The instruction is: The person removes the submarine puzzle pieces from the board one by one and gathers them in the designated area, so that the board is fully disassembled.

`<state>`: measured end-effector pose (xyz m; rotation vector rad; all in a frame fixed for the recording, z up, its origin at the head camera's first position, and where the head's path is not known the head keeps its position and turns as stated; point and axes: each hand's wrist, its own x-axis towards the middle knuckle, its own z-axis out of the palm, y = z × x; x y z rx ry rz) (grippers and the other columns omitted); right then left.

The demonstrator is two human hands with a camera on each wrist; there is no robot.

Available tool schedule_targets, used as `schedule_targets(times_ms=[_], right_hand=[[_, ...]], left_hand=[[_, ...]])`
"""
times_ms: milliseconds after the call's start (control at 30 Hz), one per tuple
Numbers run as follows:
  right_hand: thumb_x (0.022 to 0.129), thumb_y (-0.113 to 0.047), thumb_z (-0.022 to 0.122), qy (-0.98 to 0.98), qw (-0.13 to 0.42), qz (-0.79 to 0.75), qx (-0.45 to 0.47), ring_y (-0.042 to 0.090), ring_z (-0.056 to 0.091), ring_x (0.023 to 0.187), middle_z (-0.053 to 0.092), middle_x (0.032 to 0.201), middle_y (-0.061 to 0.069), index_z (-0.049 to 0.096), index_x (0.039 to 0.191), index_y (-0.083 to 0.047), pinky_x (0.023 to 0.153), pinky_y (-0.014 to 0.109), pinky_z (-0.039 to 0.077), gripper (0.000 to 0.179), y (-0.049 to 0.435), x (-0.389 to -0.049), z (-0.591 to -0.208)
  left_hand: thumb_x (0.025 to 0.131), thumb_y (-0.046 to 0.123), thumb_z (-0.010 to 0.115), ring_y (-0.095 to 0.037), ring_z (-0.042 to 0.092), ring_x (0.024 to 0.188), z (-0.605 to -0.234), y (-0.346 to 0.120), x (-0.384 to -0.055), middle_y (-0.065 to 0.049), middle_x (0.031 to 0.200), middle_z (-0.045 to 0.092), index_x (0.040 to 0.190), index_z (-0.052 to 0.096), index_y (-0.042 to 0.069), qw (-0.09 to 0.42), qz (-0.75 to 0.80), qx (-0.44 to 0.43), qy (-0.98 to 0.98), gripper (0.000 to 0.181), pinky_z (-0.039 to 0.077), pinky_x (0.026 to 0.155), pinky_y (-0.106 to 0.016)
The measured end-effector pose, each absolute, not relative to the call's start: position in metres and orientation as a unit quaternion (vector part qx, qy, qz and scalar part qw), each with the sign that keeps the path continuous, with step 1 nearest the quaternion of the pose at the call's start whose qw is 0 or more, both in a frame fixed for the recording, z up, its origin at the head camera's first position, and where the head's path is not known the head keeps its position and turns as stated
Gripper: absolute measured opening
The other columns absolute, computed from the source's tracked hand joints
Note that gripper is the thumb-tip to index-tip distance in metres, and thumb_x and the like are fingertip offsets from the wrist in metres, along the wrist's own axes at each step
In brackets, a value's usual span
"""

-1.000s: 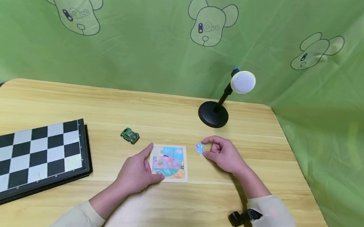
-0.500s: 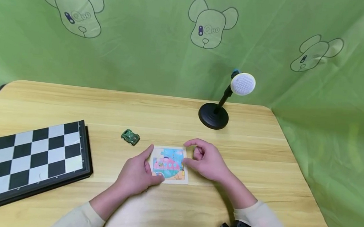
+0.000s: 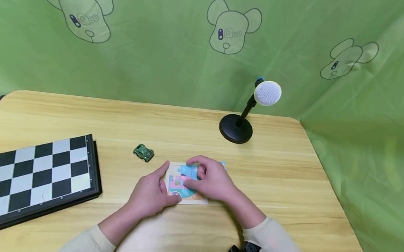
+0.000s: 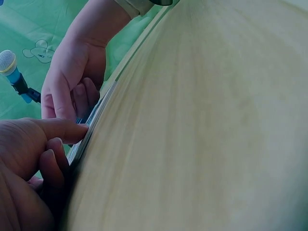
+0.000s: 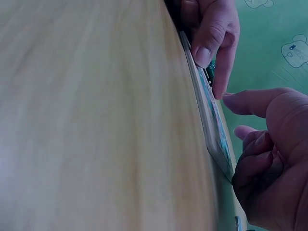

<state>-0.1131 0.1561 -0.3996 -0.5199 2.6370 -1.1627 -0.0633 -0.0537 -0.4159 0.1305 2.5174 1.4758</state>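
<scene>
A small framed jigsaw puzzle (image 3: 182, 183) with a pink and blue picture lies flat on the table. My left hand (image 3: 151, 193) holds its left side, the thumb on the near edge and the index finger at the far left corner. Over the puzzle's right half is my right hand (image 3: 212, 178), covering part of the picture. Its thumb and index finger are spread apart, the other fingers bent, and I see nothing between them. A blue jigsaw piece (image 3: 224, 164) shows just behind the right hand, mostly hidden. The right wrist view has both hands by the puzzle frame (image 5: 210, 127).
A green toy car (image 3: 143, 152) stands behind the puzzle to the left. A black-and-white checkered board (image 3: 38, 172) occupies the left side of the table. A microphone on a black round stand (image 3: 236, 128) is at the back right, before a green curtain (image 3: 157, 59).
My right hand has moved left from the blue piece to over the puzzle. The piece remains on the table at the right. My left hand has kept its hold.
</scene>
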Motion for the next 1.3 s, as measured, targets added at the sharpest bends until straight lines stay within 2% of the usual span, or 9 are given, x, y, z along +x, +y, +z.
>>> schedule_targets(times_ms=[367,700,1067,1300], right_hand=[[0.077,-0.024,0.088,0.910,0.112,-0.359,-0.174,0.009,0.038,0.050,0.044,0.060,-0.005,0.069,0.112,-0.016,0.051,0.027,0.033,0.040,0.150,-0.116,-0.399],[0.075,-0.021,0.089,0.912,0.144,-0.351,-0.154,0.012,0.043,0.046,0.049,0.056,-0.001,0.073,0.106,-0.017,0.047,0.027,0.033,0.036,0.147,-0.122,-0.391],[0.075,-0.011,0.089,0.902,0.188,-0.369,-0.121,0.016,0.047,0.054,0.053,0.063,0.002,0.065,0.109,-0.012,0.054,0.031,0.040,0.042,0.141,-0.126,-0.389],[0.076,-0.006,0.088,0.893,0.183,-0.394,-0.121,0.017,0.044,0.057,0.048,0.065,0.003,0.062,0.108,-0.011,0.058,0.032,0.040,0.042,0.140,-0.125,-0.389]], left_hand=[[0.071,0.020,0.088,-0.015,0.051,0.050,-0.417,-0.054,-0.064,0.002,0.061,0.054,0.154,0.033,-0.002,0.110,0.502,0.051,0.856,0.102,0.040,0.047,-0.030],[0.071,0.020,0.088,-0.015,0.050,0.050,-0.417,-0.055,-0.064,0.001,0.061,0.054,0.155,0.032,-0.001,0.115,0.500,0.045,0.857,0.103,0.040,0.047,-0.030],[0.070,0.020,0.089,-0.015,0.051,0.050,-0.417,-0.054,-0.064,0.001,0.061,0.055,0.154,0.032,-0.001,0.116,0.504,0.047,0.854,0.103,0.041,0.047,-0.031],[0.070,0.021,0.088,-0.015,0.051,0.050,-0.417,-0.055,-0.064,0.001,0.061,0.055,0.154,0.033,-0.001,0.114,0.500,0.048,0.857,0.103,0.040,0.047,-0.031]])
